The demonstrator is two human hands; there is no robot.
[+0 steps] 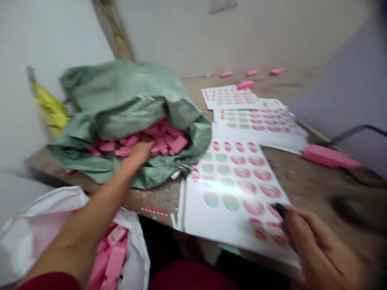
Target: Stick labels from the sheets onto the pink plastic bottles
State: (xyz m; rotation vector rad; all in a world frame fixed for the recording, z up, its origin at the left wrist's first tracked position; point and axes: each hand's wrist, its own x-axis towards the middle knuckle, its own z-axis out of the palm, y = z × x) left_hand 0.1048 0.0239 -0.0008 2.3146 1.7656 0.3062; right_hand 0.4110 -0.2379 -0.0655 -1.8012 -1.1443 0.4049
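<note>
My left hand (144, 148) reaches into the mouth of a crumpled green woven sack (121, 86), among many small pink plastic pieces (178, 144). Its fingers are hidden down in the pile, so I cannot tell what they grip. At the lower right my right hand (317, 241) is closed, with a small black thing (281, 210) pinched between thumb and finger; blur hides its kind. That hand is over the near right corner of a white sheet of round pink and green stickers (205, 215).
More sticker sheets (236, 135) lie behind, on the brown table (290, 169). Several pink pieces (276, 72) sit near the wall, and a larger pink one (329, 156) is at the right by a dark cable. A white bag (137, 245) of boxy pink pieces stands below the table edge.
</note>
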